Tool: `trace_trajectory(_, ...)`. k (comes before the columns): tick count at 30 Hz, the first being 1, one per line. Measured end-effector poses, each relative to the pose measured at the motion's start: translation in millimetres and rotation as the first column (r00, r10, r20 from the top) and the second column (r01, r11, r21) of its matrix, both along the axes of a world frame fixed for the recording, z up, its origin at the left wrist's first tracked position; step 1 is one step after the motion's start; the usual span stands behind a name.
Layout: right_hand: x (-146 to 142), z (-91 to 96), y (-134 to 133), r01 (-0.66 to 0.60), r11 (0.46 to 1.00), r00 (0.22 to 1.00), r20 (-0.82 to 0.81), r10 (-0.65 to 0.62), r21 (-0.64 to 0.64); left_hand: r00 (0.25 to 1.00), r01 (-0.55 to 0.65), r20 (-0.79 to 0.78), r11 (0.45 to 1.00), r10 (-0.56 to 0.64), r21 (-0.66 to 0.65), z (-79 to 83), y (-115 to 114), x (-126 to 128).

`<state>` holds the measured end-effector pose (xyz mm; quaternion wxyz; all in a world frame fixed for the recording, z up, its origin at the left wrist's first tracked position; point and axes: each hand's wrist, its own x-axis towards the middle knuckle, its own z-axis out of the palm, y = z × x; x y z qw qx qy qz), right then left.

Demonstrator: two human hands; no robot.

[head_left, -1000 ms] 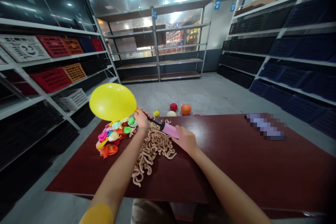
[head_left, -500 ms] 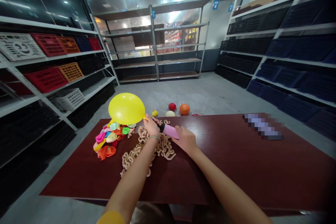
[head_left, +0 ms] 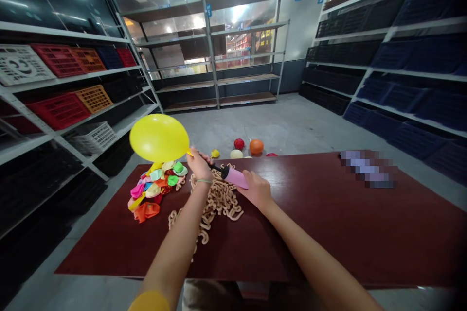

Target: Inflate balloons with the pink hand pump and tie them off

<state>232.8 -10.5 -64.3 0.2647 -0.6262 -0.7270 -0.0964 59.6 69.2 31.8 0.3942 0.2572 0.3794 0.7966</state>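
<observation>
A yellow balloon (head_left: 159, 137), round and inflated, floats over the left part of the table, its neck pinched in my left hand (head_left: 200, 164). My right hand (head_left: 257, 189) is wrapped round a pink balloon pump (head_left: 237, 178) with a black end pointing at my left hand. A thin black part bridges the pump and the left fingers; where it meets the balloon neck is hidden by the hand. Below lies a heap of beige, curled pieces (head_left: 219, 199). Left of it sits a pile of flat, colourful balloons (head_left: 155, 187).
The dark red table (head_left: 310, 233) carries a blurred, pixelated item (head_left: 367, 169) at its far right. On the floor beyond are an orange balloon (head_left: 256, 146), a red balloon (head_left: 239, 144) and other balloons. Shelves with red crates (head_left: 58, 109) and dark blue crates stand at the sides.
My left hand has shifted left with the balloon, which looks somewhat larger. More of the black part between the left hand and the pump shows. My right hand has stayed nearly in place.
</observation>
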Motion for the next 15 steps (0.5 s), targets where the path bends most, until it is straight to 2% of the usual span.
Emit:
trace_trajectory(3,2,0.1,-2,0.001,1.000,1.000,-0.014,-0.001,0.000,0.998,0.055,-0.006,0.998,-0.055,-0.012,-16.3,-14,31)
trace_trajectory(5,2,0.7,-5,-0.013,1.000,1.000,-0.011,0.013,-0.009,0.996,0.086,-0.006,0.996,-0.086,-0.028,-18.9,-17,34)
trace_trajectory(8,-1,1.5,-7,-0.038,0.999,0.999,0.005,0.038,-0.019,0.996,0.090,-0.008,0.995,-0.091,-0.034,-6.9,-10,10)
trace_trajectory(12,-3,1.8,-5,-0.049,0.999,0.999,0.012,0.049,-0.006,1.000,0.003,-0.011,1.000,-0.003,0.020,23.0,5,-37)
trace_trajectory(15,-3,1.3,-2,-0.038,0.999,0.999,0.009,0.038,0.003,0.998,-0.062,-0.004,0.997,0.062,0.047,31.8,8,-45)
